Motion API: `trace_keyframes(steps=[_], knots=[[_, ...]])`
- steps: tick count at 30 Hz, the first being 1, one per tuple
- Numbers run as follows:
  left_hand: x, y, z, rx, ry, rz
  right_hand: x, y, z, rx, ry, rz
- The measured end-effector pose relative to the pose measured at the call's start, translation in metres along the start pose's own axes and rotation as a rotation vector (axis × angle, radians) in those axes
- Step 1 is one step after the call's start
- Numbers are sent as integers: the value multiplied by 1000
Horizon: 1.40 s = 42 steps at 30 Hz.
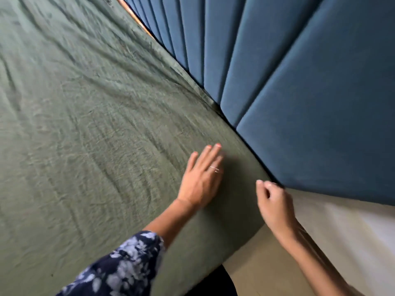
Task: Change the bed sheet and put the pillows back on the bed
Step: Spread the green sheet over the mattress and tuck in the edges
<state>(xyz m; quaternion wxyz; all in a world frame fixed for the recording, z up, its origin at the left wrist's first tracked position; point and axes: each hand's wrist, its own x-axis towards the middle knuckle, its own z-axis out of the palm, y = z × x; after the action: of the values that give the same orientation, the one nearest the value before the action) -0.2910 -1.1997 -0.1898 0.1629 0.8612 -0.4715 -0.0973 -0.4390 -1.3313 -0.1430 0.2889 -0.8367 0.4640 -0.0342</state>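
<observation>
Our left hand presses flat, fingers straight, on the green sheet. Our right hand curls at the sheet's corner by the blue headboard; whether it's grasping, we can't tell.

Soft, even daylight, moderately bright, without glare. Motion blur smears the green sheet and both hands; a faint shadow lies beside the left hand. Wide-angle distortion bends the blue headboard panels.
</observation>
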Motion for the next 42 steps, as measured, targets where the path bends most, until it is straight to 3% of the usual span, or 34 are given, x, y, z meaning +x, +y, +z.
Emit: trace_keyframes(steps=[6,11,17,22,28,31,36,39,42], knots=[[-18,-133,-52,16,84,-692,42,-107,78,-34,-194,-496],[-40,-200,-72,56,92,-915,107,-179,136,-231,-133,-771],[-13,-243,-83,-56,63,-1010,189,-260,146,-455,-64,-703],[29,-261,-88,-108,-47,-961,235,-305,135,-668,-56,-492],[49,-275,-80,-219,-229,-948,263,-322,152,-671,-201,-267],[50,-276,-84,-251,-269,-954,269,-318,159,-531,-128,-199],[51,-278,-86,-294,-317,-960,261,-308,159,-120,79,-239],[51,-278,-86,-291,-323,-965,242,-284,171,-29,-17,-366],[50,-276,-88,-284,-315,-968,241,-256,176,-188,-172,-539]])
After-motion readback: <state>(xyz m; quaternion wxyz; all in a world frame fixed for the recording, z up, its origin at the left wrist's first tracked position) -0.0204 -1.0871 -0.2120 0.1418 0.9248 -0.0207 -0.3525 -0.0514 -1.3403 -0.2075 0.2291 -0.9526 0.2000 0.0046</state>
